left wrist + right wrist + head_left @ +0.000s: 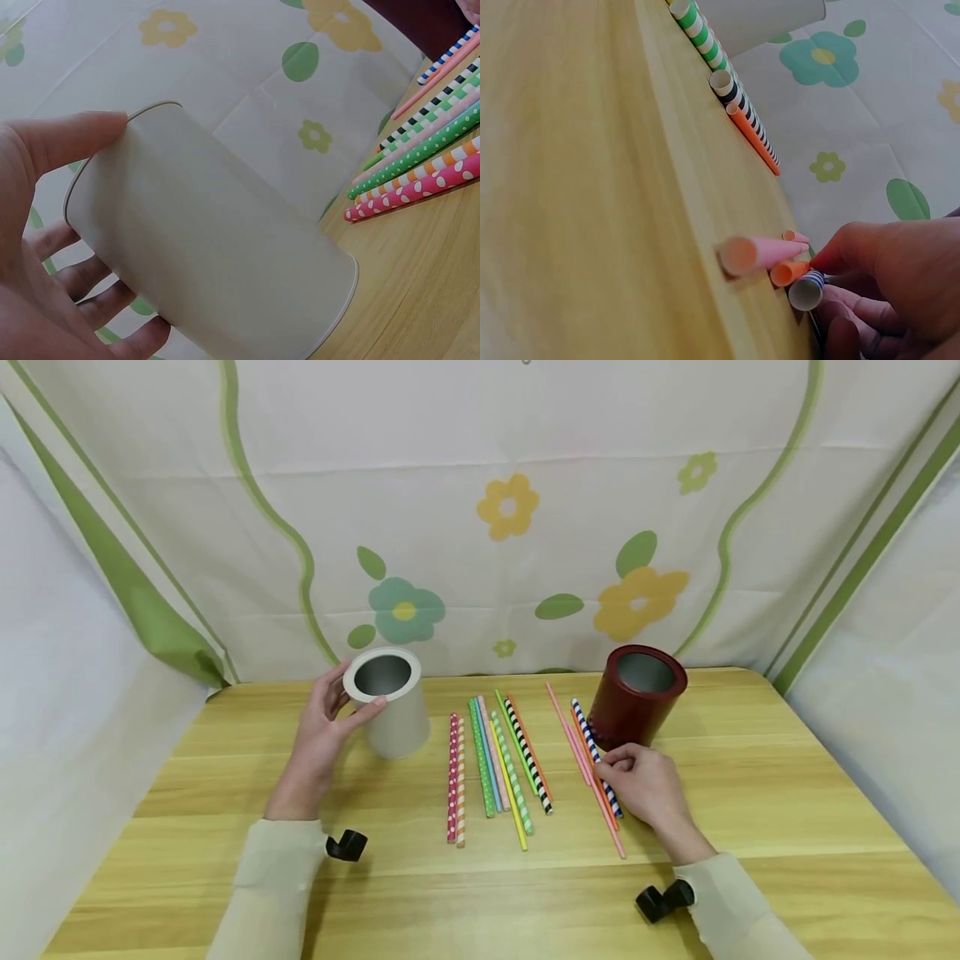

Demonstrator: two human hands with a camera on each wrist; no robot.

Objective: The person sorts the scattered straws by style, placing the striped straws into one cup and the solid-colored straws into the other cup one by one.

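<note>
Fingers (870,311) of the right hand (648,789) curl onto the near ends of a small bundle of straws: the blue-and-white striped straw (597,758), an orange straw (789,271) and a pink straw (754,253). In the right wrist view the thumb lies over them and the fingers tuck under, pinching them against the wooden table (787,793). This hand sits at about 4 o'clock on the table, wrist low, sleeve (738,910) trailing back toward the near edge.

The left hand (318,743), at about 9 o'clock, grips the white cup (390,702). The thumb (67,139) lies across the wall by the rim and four fingers wrap the far side. The cup is tilted, its mouth turned toward the camera and its base at the tabletop.

Between the hands lies a row of loose straws (495,768), near ends toward 6 o'clock, spotted, striped and plain, side by side. Bare wood lies in front of them and at the right side.

Farther off, at about 1 o'clock, stands the dark red cup (636,697), upright, just beyond the right hand and next to the held straws. The flowered cloth (510,510) rises right at the table's far edge.

I can read no label or writing.
</note>
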